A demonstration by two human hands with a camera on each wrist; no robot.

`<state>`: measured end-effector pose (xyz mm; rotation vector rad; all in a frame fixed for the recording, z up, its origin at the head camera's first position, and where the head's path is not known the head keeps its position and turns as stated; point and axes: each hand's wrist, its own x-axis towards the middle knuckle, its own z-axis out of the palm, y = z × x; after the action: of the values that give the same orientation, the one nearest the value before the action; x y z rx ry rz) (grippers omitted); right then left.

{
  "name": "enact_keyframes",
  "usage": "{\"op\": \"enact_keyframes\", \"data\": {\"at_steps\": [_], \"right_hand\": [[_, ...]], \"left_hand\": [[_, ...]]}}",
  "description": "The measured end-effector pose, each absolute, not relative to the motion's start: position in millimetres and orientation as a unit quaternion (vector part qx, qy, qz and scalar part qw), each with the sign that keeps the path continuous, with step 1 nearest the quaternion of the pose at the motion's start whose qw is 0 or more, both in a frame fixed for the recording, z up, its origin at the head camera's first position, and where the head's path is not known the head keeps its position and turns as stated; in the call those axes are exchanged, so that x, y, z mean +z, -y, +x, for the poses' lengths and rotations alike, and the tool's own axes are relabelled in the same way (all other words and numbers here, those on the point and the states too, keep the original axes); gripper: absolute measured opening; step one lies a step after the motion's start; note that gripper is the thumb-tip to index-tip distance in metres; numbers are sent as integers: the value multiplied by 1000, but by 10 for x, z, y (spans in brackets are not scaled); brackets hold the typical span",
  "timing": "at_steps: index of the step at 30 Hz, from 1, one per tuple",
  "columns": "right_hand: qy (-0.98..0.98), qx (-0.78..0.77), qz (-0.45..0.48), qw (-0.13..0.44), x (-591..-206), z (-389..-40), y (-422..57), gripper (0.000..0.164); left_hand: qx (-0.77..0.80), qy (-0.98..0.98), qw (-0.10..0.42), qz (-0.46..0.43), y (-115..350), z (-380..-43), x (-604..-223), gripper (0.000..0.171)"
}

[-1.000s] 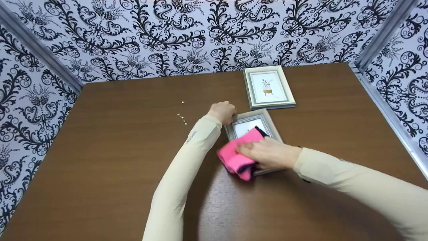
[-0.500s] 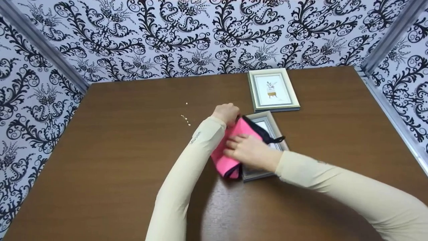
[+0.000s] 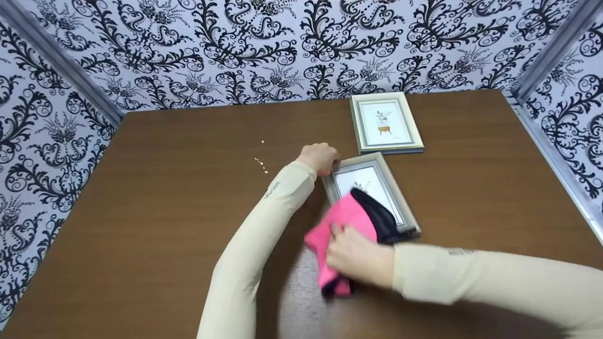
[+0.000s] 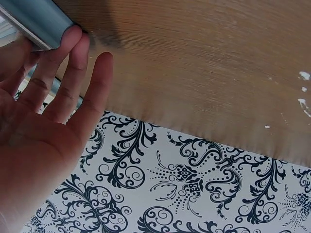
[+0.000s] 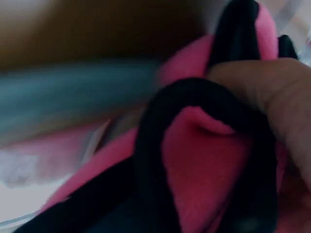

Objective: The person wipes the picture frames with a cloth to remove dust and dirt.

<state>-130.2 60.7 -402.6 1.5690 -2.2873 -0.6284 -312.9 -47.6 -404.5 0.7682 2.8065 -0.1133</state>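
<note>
Up from the near edge come two pale sleeves, the right sleeve (image 3: 499,278) reaching in across the table (image 3: 165,212) and the left sleeve (image 3: 240,263) stretching farther out. Nearest of the two, the right hand (image 3: 360,259) is gripping a pink cloth (image 3: 348,216) with black edging, its fingers bent into the fabric. The right wrist view is badly blurred, but there's the thumb, pressed on bunched pink with a black band looping past it. And the cloth? Spread over the near-left part of a picture frame (image 3: 394,188), one pink corner hanging past the frame toward the person, a black end lying at the near-right corner.

That frame sits askew right of the table's middle, a sprig of a plant showing above the cloth. At its far-left corner, the left hand (image 3: 319,159) has it — thumb on one side, fingers on the other, pinching the blue-grey edge, with the little finger held out straight.

To the left of that hand, a few white specks (image 3: 261,164) dot the wood. Beyond, a cream frame (image 3: 386,122) lies just past the first, a potted plant pictured inside; whether the two touch, I can't tell. Behind everything — a white wall (image 3: 235,52) of black scrollwork.
</note>
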Motion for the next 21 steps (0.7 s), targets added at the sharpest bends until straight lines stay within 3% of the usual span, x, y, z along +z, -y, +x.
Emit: {"op": "enact_keyframes", "data": {"at_steps": [5,10,18,21], "right_hand": [[796,-249,536,135,-3984,-1087,-604,11],[821,-224,507,138,-3987,-1284,-531,7],[903,-180,385,61,-4035,-1678,-253,9],[922,-212,325,-4,-4026,-1795,-109,17]], "left_hand": [[-53,-956,114,263,475,-3132,-4027,16],[-62,-957,111,263,468,-3125,-3993,15],[-70,-959,123,246,389,-3134,-3947,20],[-72,-961,123,237,364,-3144,-3935,21]]}}
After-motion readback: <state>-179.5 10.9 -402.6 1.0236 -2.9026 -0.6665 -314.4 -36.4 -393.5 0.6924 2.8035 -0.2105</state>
